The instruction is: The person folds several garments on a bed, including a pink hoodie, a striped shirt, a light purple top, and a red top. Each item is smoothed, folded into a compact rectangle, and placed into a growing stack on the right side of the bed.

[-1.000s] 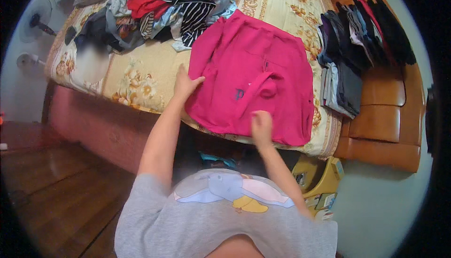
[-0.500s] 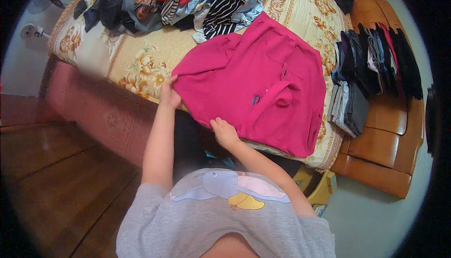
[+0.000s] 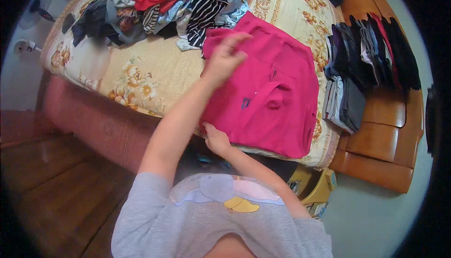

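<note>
A yellow plastic container [image 3: 323, 183] stood below the right end of the bed [image 3: 171, 65], with items inside too small to tell. The pink top [image 3: 270, 100] lay flat near the bed's front edge, between a clothes heap [image 3: 164, 20] and folded clothes [image 3: 351, 105]. The left forearm reached up across the top's left side, the left hand [image 3: 224, 63] over it with fingers spread; contact could not be told. The right hand [image 3: 217, 140], its forearm slanting leftward, pinched the near left hem.
</note>
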